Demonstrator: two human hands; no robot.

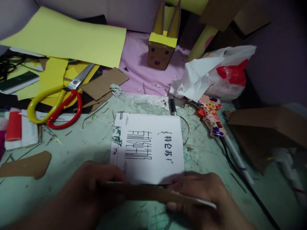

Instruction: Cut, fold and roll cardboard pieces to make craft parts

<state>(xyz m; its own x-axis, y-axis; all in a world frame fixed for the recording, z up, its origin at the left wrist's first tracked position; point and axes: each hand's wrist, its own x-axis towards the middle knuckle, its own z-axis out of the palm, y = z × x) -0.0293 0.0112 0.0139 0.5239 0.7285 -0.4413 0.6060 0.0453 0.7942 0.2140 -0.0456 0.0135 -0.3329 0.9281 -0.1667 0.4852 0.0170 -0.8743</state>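
My left hand [96, 185] and my right hand [203, 195] are closed on a piece of cardboard [146, 192], one at each end. Its brown side faces me nearly edge-on, and a pale edge shows at the right. Just beyond it is a white carton panel [155, 147] printed with black characters and a dark green pattern along its left side. Whether that panel is joined to the held piece I cannot tell. My right thumb is below the cardboard, with the other fingers on top. Shadow and blur hide most of my left fingers.
Scissors [66, 95] with yellow and red handles lie among yellow paper at left. A cardboard box with ears [160, 52] stands at the back. At right are a plastic bag [227, 73], a glue gun [211, 118] with its cord, and a brown box [266, 127]. A pen [172, 104] lies behind the panel.
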